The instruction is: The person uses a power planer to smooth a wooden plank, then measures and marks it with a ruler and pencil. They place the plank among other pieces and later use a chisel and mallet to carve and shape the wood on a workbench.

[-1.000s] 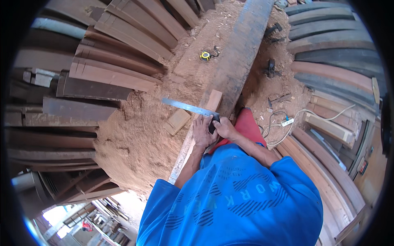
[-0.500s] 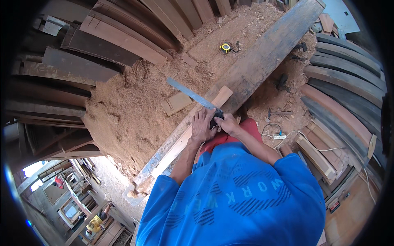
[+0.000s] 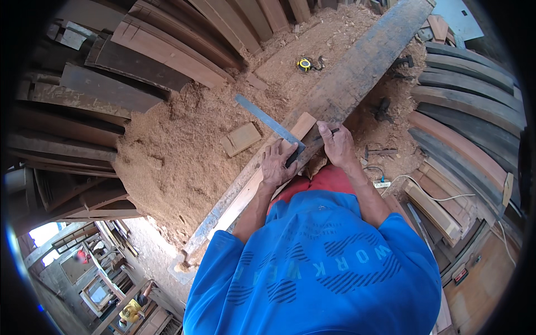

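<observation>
My left hand [image 3: 276, 165] presses a metal try square [image 3: 259, 115] with a dark handle onto a pale wooden strip [image 3: 248, 195], its fingers wrapped over the handle end. The strip lies along a long weathered plank [image 3: 363, 61], and the blade sticks out across it toward the upper left. My right hand [image 3: 338, 144] is closed on a slim dark pencil-like tool [image 3: 322, 135], held just right of the strip's upper end [image 3: 303, 124]. A short wooden block [image 3: 240, 138] lies on the sawdust left of the plank.
Stacked boards [image 3: 160, 47] and curved timbers [image 3: 465, 100] line both sides. A yellow tape measure [image 3: 305, 65] lies in sawdust. A power strip [image 3: 382, 183] with cables sits at right. A co-worker in yellow [image 3: 132, 310] is at the lower left.
My right hand has left the square's handle and moved up and right, and now holds a dark slim tool. My left hand stays on the square.
</observation>
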The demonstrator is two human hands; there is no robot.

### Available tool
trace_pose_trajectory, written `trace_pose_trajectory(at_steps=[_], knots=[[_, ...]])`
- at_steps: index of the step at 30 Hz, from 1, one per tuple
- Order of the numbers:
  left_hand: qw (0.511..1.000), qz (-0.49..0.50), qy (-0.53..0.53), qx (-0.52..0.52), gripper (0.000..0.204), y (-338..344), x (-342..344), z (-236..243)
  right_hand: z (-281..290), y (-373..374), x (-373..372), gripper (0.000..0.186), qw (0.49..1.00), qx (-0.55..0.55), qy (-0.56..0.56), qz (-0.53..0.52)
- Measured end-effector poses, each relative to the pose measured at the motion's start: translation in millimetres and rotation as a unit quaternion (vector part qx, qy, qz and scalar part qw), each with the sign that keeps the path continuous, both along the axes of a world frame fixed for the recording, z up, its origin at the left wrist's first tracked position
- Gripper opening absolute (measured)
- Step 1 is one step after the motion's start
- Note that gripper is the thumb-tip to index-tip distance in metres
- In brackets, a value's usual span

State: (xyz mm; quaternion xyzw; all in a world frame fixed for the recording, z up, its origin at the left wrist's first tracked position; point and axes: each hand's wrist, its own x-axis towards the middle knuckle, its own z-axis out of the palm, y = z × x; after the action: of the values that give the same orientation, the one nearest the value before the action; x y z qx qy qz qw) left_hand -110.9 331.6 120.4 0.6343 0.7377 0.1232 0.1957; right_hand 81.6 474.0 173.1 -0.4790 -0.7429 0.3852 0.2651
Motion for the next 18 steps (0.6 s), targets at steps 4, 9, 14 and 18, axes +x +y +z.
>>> trace_pose_trajectory(at_steps=[4,9,14,18], knots=[[1.000,-0.006,-0.004,0.018,0.065,-1,0,-2,28,0,-1,0.052,0.990,-0.106,0.090,0.013],[1.000,-0.001,0.000,-0.002,0.065,-2,0,-5,13,-10,-8,0.038,0.985,-0.095,0.138,0.040],[1.000,0.003,0.002,-0.004,0.064,-1,1,-3,8,-9,-14,0.031,0.988,-0.060,0.129,0.068],[1.000,0.001,0.012,-0.010,0.065,1,1,0,10,-8,-20,0.030,0.984,-0.117,0.110,0.077]])
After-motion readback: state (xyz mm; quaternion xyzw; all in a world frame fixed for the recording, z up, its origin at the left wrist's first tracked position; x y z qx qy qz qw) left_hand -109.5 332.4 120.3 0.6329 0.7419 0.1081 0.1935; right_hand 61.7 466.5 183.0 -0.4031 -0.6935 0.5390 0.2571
